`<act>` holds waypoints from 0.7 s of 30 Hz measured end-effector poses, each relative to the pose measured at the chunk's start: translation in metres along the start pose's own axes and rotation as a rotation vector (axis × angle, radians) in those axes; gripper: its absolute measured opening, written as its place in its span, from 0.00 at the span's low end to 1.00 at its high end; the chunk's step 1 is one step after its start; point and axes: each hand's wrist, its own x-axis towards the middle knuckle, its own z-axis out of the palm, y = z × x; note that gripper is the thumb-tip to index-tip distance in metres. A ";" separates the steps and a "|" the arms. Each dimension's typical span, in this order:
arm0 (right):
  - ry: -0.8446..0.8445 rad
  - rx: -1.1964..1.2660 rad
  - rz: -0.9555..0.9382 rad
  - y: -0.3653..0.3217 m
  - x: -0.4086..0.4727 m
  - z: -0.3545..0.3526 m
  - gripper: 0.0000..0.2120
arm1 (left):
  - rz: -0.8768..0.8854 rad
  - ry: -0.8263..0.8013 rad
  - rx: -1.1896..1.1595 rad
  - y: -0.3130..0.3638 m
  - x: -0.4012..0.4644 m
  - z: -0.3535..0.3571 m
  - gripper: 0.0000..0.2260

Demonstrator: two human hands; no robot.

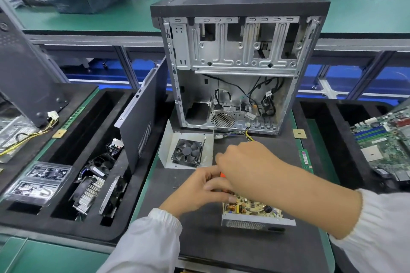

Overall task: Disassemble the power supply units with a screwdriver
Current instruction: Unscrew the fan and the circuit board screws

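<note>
An opened power supply unit lies on the dark mat near the front edge, its circuit board with coils and capacitors exposed in a grey metal base. My right hand reaches over it from the right and grips a screwdriver with an orange handle, mostly hidden under the hand. My left hand is beside the unit's left far corner, fingers curled around the screwdriver's lower part or the unit's edge; which one is hidden. The unit's removed cover with a black fan lies just behind my hands.
A stripped grey computer case stands upright behind, loose cables trailing out. A dark side panel leans at left. The black foam tray at left holds heatsinks, fans and bagged parts. A motherboard sits at right. A small screw lies on the mat.
</note>
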 end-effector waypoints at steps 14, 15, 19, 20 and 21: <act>-0.075 0.110 -0.218 0.024 -0.009 0.015 0.17 | 0.038 0.003 -0.005 0.005 0.006 0.010 0.09; -0.068 0.126 -0.215 0.025 -0.009 0.015 0.15 | 0.027 0.030 -0.004 0.005 0.005 0.011 0.07; 0.037 0.043 -0.133 0.024 -0.011 0.012 0.22 | -0.045 0.090 -0.006 0.007 0.001 0.013 0.06; 0.066 -0.015 -0.118 0.022 -0.011 0.012 0.20 | -0.055 0.078 -0.010 0.008 0.001 0.013 0.08; 0.077 -0.061 -0.114 0.019 -0.009 0.014 0.16 | -0.065 0.075 -0.013 0.009 0.000 0.013 0.11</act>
